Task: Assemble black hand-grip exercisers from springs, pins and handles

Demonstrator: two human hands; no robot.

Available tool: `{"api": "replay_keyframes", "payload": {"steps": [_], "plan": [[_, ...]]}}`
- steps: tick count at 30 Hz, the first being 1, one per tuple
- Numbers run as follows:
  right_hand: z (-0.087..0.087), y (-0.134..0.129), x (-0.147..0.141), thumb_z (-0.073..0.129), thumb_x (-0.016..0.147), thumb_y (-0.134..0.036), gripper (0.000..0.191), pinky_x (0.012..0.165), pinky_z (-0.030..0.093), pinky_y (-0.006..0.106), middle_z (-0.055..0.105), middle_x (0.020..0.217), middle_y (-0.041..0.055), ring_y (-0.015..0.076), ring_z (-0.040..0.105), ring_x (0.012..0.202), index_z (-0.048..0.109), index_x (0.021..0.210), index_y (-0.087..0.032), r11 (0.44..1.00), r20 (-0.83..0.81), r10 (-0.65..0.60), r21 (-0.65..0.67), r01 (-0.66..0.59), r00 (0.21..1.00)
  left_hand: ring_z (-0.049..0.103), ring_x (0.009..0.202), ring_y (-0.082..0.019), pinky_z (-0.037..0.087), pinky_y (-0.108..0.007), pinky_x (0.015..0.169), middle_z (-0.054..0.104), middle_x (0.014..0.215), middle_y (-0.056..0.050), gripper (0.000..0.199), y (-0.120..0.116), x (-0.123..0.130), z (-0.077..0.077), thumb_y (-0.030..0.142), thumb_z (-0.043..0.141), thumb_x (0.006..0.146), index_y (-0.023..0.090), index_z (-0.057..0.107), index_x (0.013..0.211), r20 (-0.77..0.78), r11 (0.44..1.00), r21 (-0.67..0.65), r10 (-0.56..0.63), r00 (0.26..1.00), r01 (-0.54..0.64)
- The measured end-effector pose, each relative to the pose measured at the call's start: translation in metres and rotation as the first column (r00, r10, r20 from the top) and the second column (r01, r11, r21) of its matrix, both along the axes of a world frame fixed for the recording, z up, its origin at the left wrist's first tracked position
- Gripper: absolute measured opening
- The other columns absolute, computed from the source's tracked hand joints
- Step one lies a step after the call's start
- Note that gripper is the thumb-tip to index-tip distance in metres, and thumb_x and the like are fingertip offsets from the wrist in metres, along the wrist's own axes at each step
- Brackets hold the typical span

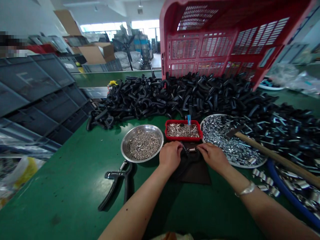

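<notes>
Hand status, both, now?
Left hand: curled at the edge of the dark cloth; grip cannot be told.
Right hand: beside a small metal part; grip cannot be told.

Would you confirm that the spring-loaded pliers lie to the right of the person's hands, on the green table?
Not quite: the head view shows the spring-loaded pliers to the left of the left hand and right hand, on the green table.
</notes>
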State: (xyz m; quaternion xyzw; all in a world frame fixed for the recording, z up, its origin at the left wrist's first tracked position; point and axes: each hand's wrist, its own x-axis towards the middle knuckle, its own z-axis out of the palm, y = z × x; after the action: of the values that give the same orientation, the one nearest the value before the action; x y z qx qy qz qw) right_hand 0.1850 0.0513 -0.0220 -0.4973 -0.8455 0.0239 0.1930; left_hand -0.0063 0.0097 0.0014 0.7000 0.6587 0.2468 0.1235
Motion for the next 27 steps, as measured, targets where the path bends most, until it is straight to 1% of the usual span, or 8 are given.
{"api": "replay_keyframes", "payload": {"steps": [4, 9, 12, 15, 17, 20, 22, 27], "plan": [[0.008, -0.008, -0.007, 0.042, 0.083, -0.016, 0.022, 0.072, 0.042, 0.029, 0.064, 0.083, 0.0089, 0.0196, 0.058, 0.081, 0.064, 0.087, -0.015, 0.999, 0.147, -0.013, 0.046, 0.006, 0.989, 0.056, 0.082, -0.016, 0.041, -0.026, 0.075, 0.063, 0.088, -0.001, 0.014, 0.000, 0.004, -0.010, 0.020, 0.049, 0.082, 0.023, 0.060, 0.090, 0.016, 1.000, 0.023, -0.002, 1.000, 0.002], [0.020, -0.013, -0.015, 0.044, 0.075, -0.007, 0.020, 0.065, 0.039, 0.028, 0.061, 0.078, 0.0100, 0.0224, 0.055, 0.081, 0.062, 0.081, -0.014, 0.994, 0.432, 0.007, 0.095, -0.053, 0.902, 0.053, 0.084, -0.018, 0.040, -0.028, 0.076, 0.063, 0.089, -0.002, 0.016, -0.004, 0.003, -0.012, 0.022, 0.047, 0.083, 0.022, 0.060, 0.092, 0.016, 0.999, 0.046, 0.011, 1.000, -0.011], [0.026, -0.009, -0.011, 0.043, 0.078, -0.009, 0.022, 0.064, 0.041, 0.028, 0.063, 0.079, 0.0094, 0.0212, 0.057, 0.079, 0.063, 0.085, -0.015, 0.995, 0.437, 0.088, 0.011, -0.103, 0.895, 0.053, 0.085, -0.018, 0.040, -0.029, 0.077, 0.063, 0.089, -0.002, 0.015, -0.005, 0.003, -0.009, 0.022, 0.048, 0.082, 0.022, 0.060, 0.091, 0.105, 0.999, 0.044, 0.023, 0.994, -0.028], [0.031, -0.008, -0.007, 0.043, 0.084, -0.024, 0.024, 0.062, 0.044, 0.030, 0.064, 0.083, 0.0090, 0.0214, 0.059, 0.079, 0.064, 0.094, -0.018, 0.993, 0.290, 0.116, -0.006, -0.120, 0.950, 0.054, 0.082, -0.017, 0.041, -0.029, 0.075, 0.063, 0.087, -0.002, 0.013, -0.004, 0.003, -0.005, 0.023, 0.050, 0.081, 0.021, 0.060, 0.089, 0.343, 0.997, 0.036, 0.053, 0.938, -0.070], [0.033, -0.013, -0.013, 0.045, 0.084, -0.031, 0.025, 0.066, 0.046, 0.031, 0.065, 0.087, 0.0080, 0.0197, 0.059, 0.081, 0.064, 0.098, -0.020, 0.989, 0.036, 0.139, 0.038, -0.140, 0.990, 0.055, 0.075, -0.014, 0.042, -0.026, 0.071, 0.062, 0.082, -0.002, 0.012, -0.003, 0.005, -0.001, 0.022, 0.053, 0.078, 0.019, 0.058, 0.089, 0.602, 0.997, 0.005, 0.055, 0.797, -0.074], [0.034, -0.025, -0.032, 0.052, 0.081, -0.031, 0.020, 0.068, 0.048, 0.028, 0.065, 0.087, 0.0049, 0.0155, 0.060, 0.079, 0.065, 0.094, -0.021, 0.989, -0.405, 0.148, 0.090, -0.122, 0.902, 0.051, 0.059, -0.008, 0.040, -0.020, 0.057, 0.058, 0.069, 0.002, 0.017, -0.002, 0.007, 0.006, 0.021, 0.058, 0.073, 0.016, 0.055, 0.089, 0.917, 0.995, -0.099, 0.094, 0.387, -0.006], [0.033, -0.031, -0.046, 0.057, 0.078, -0.029, 0.015, 0.065, 0.049, 0.027, 0.065, 0.085, 0.0037, 0.0148, 0.060, 0.077, 0.066, 0.088, -0.022, 0.992, -0.567, 0.123, 0.089, -0.087, 0.814, 0.044, 0.049, -0.004, 0.033, -0.016, 0.046, 0.053, 0.063, 0.005, 0.022, -0.002, 0.007, 0.008, 0.022, 0.062, 0.069, 0.015, 0.053, 0.088, 0.975, 0.981, -0.183, 0.172, 0.144, 0.066], [0.031, -0.031, -0.057, 0.058, 0.078, -0.022, 0.010, 0.069, 0.049, 0.029, 0.064, 0.081, 0.0028, 0.0144, 0.060, 0.077, 0.066, 0.083, -0.021, 0.987, -0.622, 0.160, 0.111, -0.116, 0.767, 0.035, 0.040, -0.001, 0.018, -0.012, 0.036, 0.045, 0.057, 0.008, 0.032, -0.005, 0.006, 0.008, 0.020, 0.069, 0.060, 0.016, 0.054, 0.088, 0.917, 0.898, -0.337, 0.381, -0.119, 0.284]]}}
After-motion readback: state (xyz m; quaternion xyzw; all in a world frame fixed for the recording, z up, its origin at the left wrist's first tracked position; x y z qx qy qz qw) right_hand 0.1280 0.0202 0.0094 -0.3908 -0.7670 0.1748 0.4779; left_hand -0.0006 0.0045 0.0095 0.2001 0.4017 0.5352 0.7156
